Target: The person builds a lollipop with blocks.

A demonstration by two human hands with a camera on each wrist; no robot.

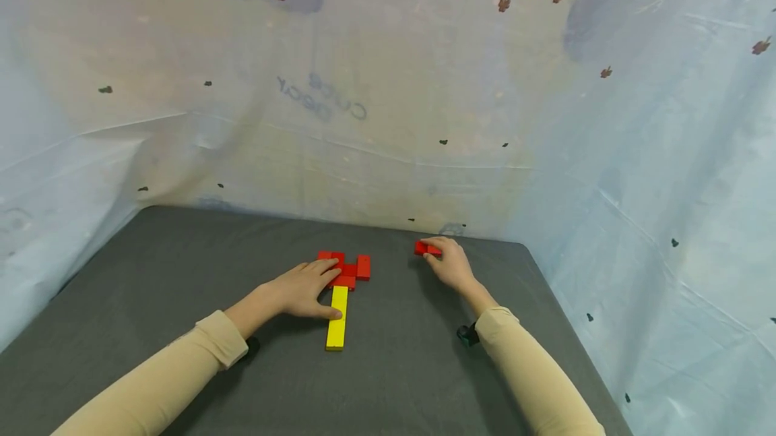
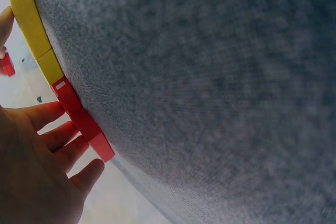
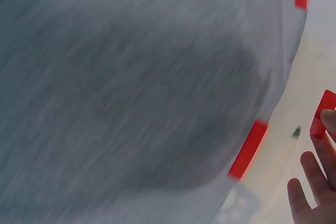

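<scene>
Red blocks (image 1: 348, 274) lie together on the dark tabletop, with a flat yellow strip (image 1: 337, 331) running from them toward the person. The left hand (image 1: 303, 290) spreads its straight fingers over the left side of the red blocks, thumb at the yellow strip. Up close in the left wrist view, fingertips touch the red blocks (image 2: 86, 124) in a row with the yellow blocks (image 2: 31, 24). At the far right, the right hand (image 1: 451, 266) pinches a small red block (image 3: 318, 121) between thumb and finger. Below it a separate red block (image 3: 248, 150) lies on the table.
The dark grey tabletop (image 1: 394, 368) ends at a back edge just beyond the right hand. A pale, patterned plastic sheet (image 1: 388, 119) hangs behind and beside the table. Dark bands (image 1: 468, 335) sit at both wrists.
</scene>
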